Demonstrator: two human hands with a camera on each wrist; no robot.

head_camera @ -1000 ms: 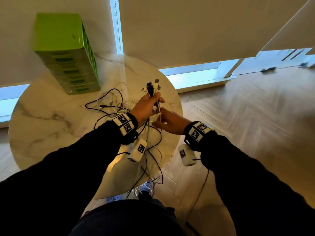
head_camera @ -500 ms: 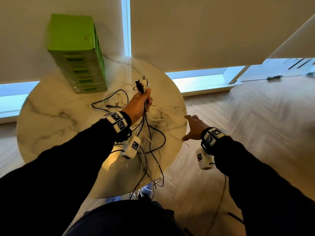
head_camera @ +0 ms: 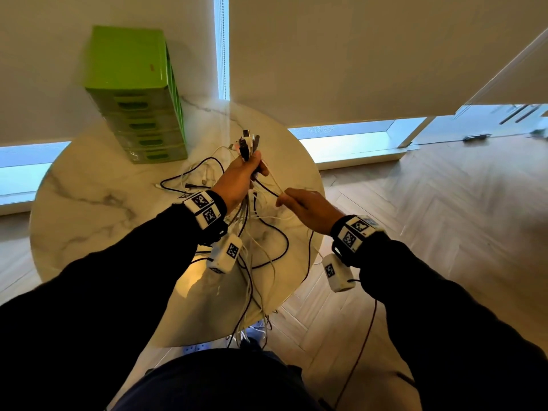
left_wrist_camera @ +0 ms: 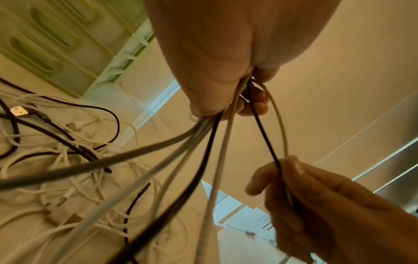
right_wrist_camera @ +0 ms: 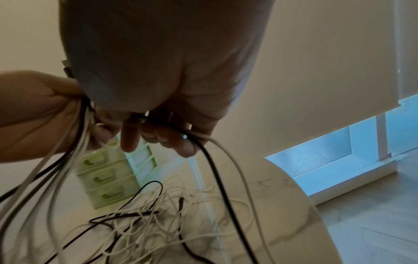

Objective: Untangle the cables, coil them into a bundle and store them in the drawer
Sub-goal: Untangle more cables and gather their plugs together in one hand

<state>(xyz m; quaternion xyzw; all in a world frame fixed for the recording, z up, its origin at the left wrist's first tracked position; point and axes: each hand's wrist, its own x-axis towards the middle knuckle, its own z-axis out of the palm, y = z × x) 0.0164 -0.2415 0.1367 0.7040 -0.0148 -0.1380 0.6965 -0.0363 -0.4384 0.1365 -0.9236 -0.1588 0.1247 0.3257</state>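
A bunch of thin black and white charging cables [head_camera: 248, 203] is gripped in the closed fingers of the left hand [head_camera: 240, 179], the plug ends [head_camera: 247, 143] standing up above the fist and the loose lengths hanging below it toward the round marble-patterned worktop [head_camera: 89, 209]. Just beside and below that fist, one black strand and one white strand [left_wrist_camera: 269, 125] are pinched between the thumb and fingers [left_wrist_camera: 291, 167] of the right hand [head_camera: 311, 209], drawn out from the gathered bunch. More tangled cable is left in a loose heap [right_wrist_camera: 144, 219] on the worktop beneath both hands, and some lengths trail over its near edge.

The cables are judged light, limp and somewhat slick, likely to snag at crossings. A hold close under the plugs appears best for anchoring, with single strands slid through pinched fingertips.

The green plastic drawer unit [head_camera: 139, 114] is seen beyond the fingers, its drawers shut.
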